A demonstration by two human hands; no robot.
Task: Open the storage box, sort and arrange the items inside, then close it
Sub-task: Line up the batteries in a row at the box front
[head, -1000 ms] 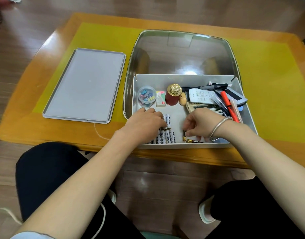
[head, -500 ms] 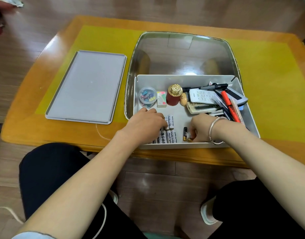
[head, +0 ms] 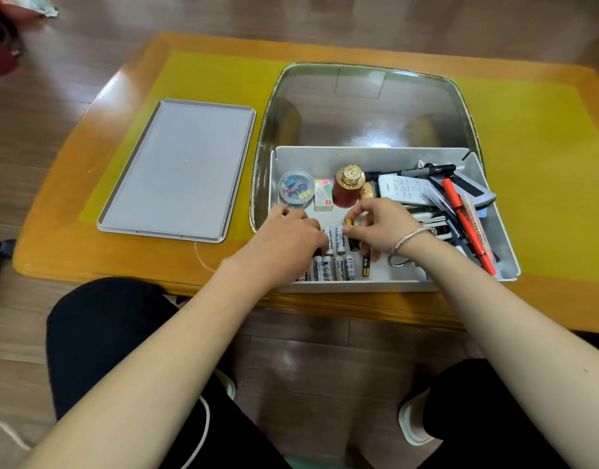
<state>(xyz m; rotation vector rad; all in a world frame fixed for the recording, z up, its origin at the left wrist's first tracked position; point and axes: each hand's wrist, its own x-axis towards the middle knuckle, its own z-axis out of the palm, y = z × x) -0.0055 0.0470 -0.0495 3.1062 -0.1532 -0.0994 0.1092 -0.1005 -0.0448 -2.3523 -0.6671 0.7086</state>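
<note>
The grey storage box (head: 369, 154) stands open at the table's near edge; its lid (head: 179, 167) lies flat to the left. Inside, several white batteries (head: 338, 264) lie in rows near the front wall, with a slim black-and-gold battery (head: 366, 265) beside them. My left hand (head: 284, 238) rests on the left end of the battery rows, fingers curled down over them. My right hand (head: 379, 228) pinches a black-and-gold battery (head: 351, 239) next to the upper white row. Pens, an orange marker (head: 467, 225) and a white remote (head: 404, 189) are piled at the right.
At the box's back left sit a round clear tub of clips (head: 295, 188), a small white packet (head: 323, 197) and a red jar with a gold cap (head: 347, 186). A glass panel (head: 365, 103) is set in the yellow-topped wooden table (head: 541, 137).
My right hand lifted from the box's front edge and moved left and back, bringing a black-and-gold battery beside the upper white row. My left hand stayed on the batteries.
</note>
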